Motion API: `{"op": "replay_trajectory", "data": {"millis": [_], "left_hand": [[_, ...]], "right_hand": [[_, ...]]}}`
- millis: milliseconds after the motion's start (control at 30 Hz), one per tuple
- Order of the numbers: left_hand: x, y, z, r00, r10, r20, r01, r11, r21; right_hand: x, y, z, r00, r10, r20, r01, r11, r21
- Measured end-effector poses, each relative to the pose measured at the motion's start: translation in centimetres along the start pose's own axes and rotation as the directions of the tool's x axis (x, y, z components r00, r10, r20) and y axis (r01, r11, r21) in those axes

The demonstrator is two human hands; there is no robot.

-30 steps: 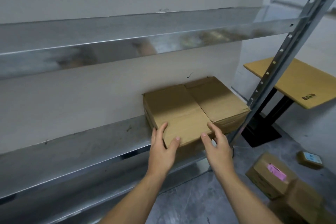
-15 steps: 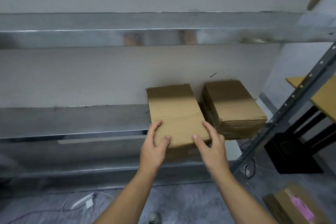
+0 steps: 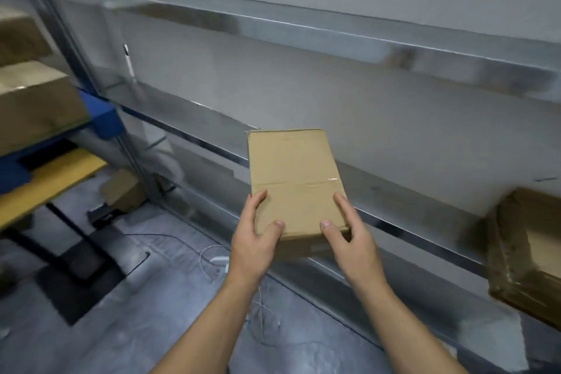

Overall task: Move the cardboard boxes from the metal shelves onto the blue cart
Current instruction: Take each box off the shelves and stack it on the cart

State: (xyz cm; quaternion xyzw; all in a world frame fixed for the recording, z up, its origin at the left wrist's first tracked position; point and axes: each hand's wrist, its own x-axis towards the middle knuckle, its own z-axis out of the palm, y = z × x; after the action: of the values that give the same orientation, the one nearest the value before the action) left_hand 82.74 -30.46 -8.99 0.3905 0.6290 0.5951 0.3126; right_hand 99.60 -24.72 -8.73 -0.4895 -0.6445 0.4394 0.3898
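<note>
Metal shelves run along the grey wall ahead of us. We grip a cardboard box in front of them, left hand and right hand clasping its near corners; the blue cart stands left.

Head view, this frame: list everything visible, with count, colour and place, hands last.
held box: one, brown, centre, in front of the shelves
shelf box: one, brown, right edge, on the lower shelf
metal shelves: silver, along the wall
blue cart: one, left
cart boxes: at least two, brown, stacked on the cart
yellow table: one, black legs, lower left
floor box: one, brown, beside the shelf post
cables: white, on the grey floor
left hand: on the held box's near left corner
right hand: on its near right corner
</note>
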Motion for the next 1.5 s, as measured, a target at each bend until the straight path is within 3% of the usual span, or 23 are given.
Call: {"op": "replay_trajectory", "data": {"millis": [333,600,1067,1267,1500], "left_hand": [[7.1,-0.3,-19.0,0.941,0.002,-0.339,-0.010,1.000,-0.022],[11.9,0.8,-35.0,0.884,0.080,-0.460,-0.042,0.995,0.092],[20.0,2.1,-49.0,0.733,0.168,-0.659,-0.047,0.979,0.197],[27.8,2.3,-53.9,0.608,0.226,-0.761,-0.063,0.969,0.238],[34.8,2.9,-60.1,0.445,0.213,-0.870,-0.039,0.975,0.219]], "right_hand": [[6.7,-7.9,20.4,0.948,-0.188,0.255,0.183,0.982,0.043],[9.3,-16.1,36.1,0.874,-0.291,0.389,0.273,0.957,0.102],[15.6,-23.6,53.2,0.763,-0.405,0.503,0.301,0.912,0.277],[22.7,-26.9,60.5,0.653,-0.453,0.608,0.327,0.892,0.313],[29.5,-31.7,68.4,0.444,-0.491,0.750,0.429,0.851,0.303]]}}
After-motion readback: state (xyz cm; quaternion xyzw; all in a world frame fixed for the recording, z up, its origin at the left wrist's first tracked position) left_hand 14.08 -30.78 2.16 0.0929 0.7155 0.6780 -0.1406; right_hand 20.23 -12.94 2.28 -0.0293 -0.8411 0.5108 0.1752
